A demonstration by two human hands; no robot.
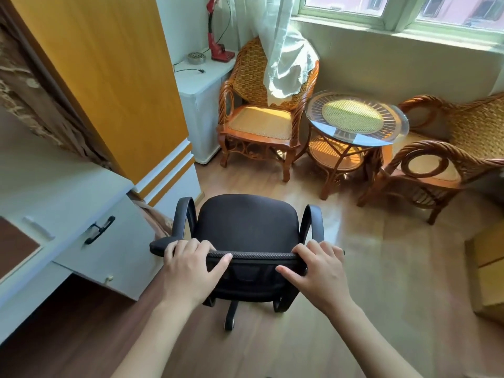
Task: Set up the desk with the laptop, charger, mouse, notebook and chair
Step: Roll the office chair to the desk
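Observation:
A black office chair [246, 222] on castors stands on the wooden floor in front of me, its seat facing away. My left hand [191, 264] grips the left part of the backrest's top edge. My right hand [317, 268] grips the right part of the same edge. The white desk [54, 186] lies to the left, with a drawer and a black handle [99, 230]. A brown panel shows at the desk's left edge. No laptop, charger, mouse or notebook is in view.
An orange and white wardrobe [114, 77] stands behind the desk. Beyond the chair are two rattan armchairs [261, 113], [447, 159] and a round glass table [357, 118] under a window. A cardboard box [488, 271] sits at the right. A white cabinet [201, 85] holds a red lamp.

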